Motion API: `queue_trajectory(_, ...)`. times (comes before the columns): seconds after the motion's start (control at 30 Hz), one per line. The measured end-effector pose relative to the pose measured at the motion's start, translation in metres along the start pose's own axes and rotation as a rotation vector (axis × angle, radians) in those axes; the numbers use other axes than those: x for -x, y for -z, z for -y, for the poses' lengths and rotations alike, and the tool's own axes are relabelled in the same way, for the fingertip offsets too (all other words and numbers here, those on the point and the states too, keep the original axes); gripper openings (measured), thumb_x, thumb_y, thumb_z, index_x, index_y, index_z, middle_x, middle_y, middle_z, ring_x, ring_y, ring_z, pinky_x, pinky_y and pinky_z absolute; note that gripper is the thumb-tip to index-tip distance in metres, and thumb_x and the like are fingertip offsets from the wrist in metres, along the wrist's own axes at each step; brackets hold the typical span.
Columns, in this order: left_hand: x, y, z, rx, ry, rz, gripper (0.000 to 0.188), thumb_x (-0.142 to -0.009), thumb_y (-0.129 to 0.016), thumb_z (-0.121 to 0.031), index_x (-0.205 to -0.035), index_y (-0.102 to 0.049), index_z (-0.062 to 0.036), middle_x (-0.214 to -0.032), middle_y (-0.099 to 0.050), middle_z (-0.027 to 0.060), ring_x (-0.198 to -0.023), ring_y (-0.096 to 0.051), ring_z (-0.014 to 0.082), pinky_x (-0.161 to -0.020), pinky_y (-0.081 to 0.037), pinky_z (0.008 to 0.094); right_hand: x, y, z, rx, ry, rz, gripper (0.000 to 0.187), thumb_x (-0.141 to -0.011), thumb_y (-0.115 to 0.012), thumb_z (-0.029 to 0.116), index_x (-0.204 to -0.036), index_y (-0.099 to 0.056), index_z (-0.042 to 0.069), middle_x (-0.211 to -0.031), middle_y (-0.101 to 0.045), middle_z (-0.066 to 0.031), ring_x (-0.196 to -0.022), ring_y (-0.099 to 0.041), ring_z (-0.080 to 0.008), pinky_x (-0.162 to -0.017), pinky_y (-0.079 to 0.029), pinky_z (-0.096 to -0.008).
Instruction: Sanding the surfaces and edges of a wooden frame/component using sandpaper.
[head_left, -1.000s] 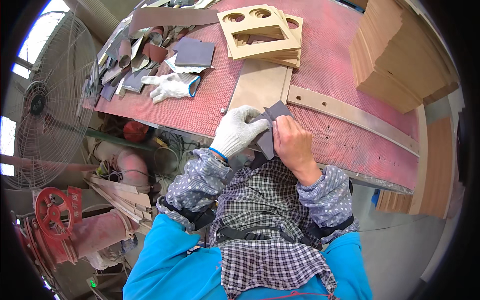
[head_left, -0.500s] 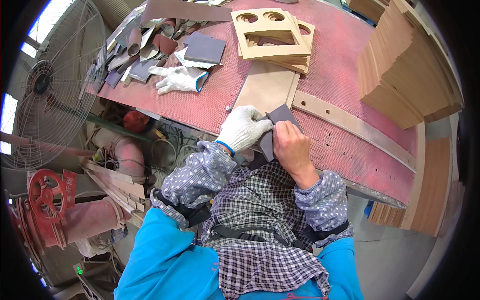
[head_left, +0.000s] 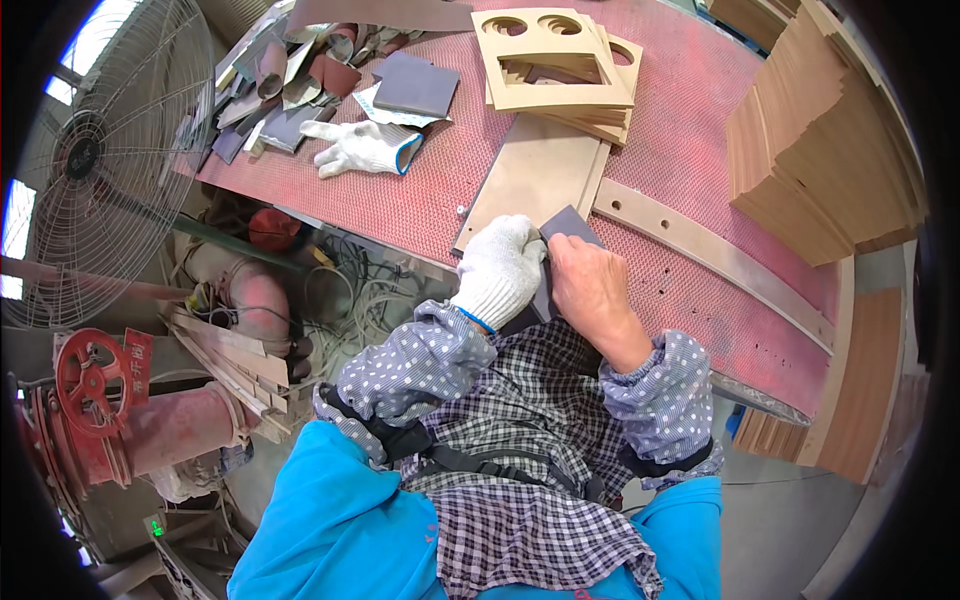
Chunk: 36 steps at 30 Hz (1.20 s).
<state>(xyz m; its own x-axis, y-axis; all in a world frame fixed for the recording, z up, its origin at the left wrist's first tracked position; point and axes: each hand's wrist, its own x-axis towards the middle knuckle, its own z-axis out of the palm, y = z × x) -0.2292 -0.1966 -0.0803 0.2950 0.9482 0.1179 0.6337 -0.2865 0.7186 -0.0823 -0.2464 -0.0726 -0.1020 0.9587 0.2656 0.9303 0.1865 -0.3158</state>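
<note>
Between my two hands, at the near edge of the table, is a dark grey sheet that looks like sandpaper (head_left: 572, 226), partly folded. My left hand (head_left: 503, 268), in a white knitted glove, is closed on its left side; the fingertips are partly hidden. My bare right hand (head_left: 597, 290) pinches the sheet's right side, thumb and fingers curled in. Just beyond them lies a flat tan board (head_left: 540, 175). A stack of tan panels with round and rectangular cutouts (head_left: 560, 98) rests over the board's far end.
A loose white glove (head_left: 365, 150), square grey sheets (head_left: 420, 90) and a heap of abrasive scraps (head_left: 285, 90) lie at far left. A holed wooden strip (head_left: 720, 260) crosses the right side. Tall stacked wooden panels (head_left: 820, 140) stand right; a large fan (head_left: 110, 160) stands left.
Both hands have moved slightly right in the picture and closer together. The left glove has turned, its fingers curling more over the sheet, and less of the grey sheet shows between them.
</note>
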Motion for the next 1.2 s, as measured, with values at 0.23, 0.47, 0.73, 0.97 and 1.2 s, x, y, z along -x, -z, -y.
queue_trajectory(0.23,0.001,0.0,-0.001,-0.008,-0.12,-0.049,0.007,-0.092,-0.067,-0.009,-0.095,-0.07,-0.0031,-0.095,-0.067,0.0175,-0.091,-0.068,0.0381,-0.081,-0.054,0.0433,-0.01,-0.003,-0.001,-0.036,0.008,0.032,0.005,-0.09,-0.059,0.006,-0.093,-0.06,0.002,-0.085,-0.07,-0.018,-0.079,-0.072,-0.0385,-0.068,-0.057,-0.05)
queue_trajectory(0.47,0.009,-0.001,-0.004,0.01,-0.11,-0.067,0.006,-0.091,-0.069,-0.007,-0.096,-0.07,-0.0036,-0.096,-0.068,0.0173,-0.09,-0.069,0.0385,-0.08,-0.055,0.0434,0.005,0.009,0.003,-0.027,-0.045,0.109,0.005,-0.09,-0.058,0.004,-0.094,-0.06,0.001,-0.086,-0.07,-0.0197,-0.08,-0.071,-0.0403,-0.069,-0.057,-0.0499)
queue_trajectory(0.73,0.009,-0.003,0.001,0.043,-0.16,-0.095,0.008,-0.09,-0.071,-0.005,-0.097,-0.069,-0.0033,-0.094,-0.068,0.0169,-0.088,-0.069,0.0387,-0.078,-0.055,0.0431,0.003,0.007,0.004,-0.026,-0.037,0.118,0.007,-0.088,-0.06,0.003,-0.094,-0.061,0.0,-0.087,-0.071,-0.0199,-0.079,-0.072,-0.039,-0.069,-0.058,-0.0491)
queue_trajectory(0.97,0.011,-0.004,0.002,0.067,-0.238,-0.14,0.011,-0.088,-0.072,-0.002,-0.099,-0.069,-0.0037,-0.094,-0.068,0.0163,-0.087,-0.069,0.0379,-0.076,-0.055,0.0419,-0.005,0.0,0.004,-0.018,-0.062,0.128,0.009,-0.086,-0.06,0.003,-0.094,-0.063,0.0,-0.085,-0.072,-0.0195,-0.078,-0.073,-0.0385,-0.069,-0.058,-0.0491)
queue_trajectory(1.2,0.011,-0.007,0.006,0.068,-0.307,-0.178,0.013,-0.087,-0.073,0.0,-0.099,-0.069,-0.004,-0.094,-0.068,0.0158,-0.086,-0.068,0.0384,-0.075,-0.055,0.0422,-0.005,0.007,0.009,0.008,-0.088,0.166,0.008,-0.086,-0.061,0.004,-0.092,-0.063,-0.001,-0.085,-0.072,-0.021,-0.078,-0.073,-0.0403,-0.069,-0.058,-0.0504)
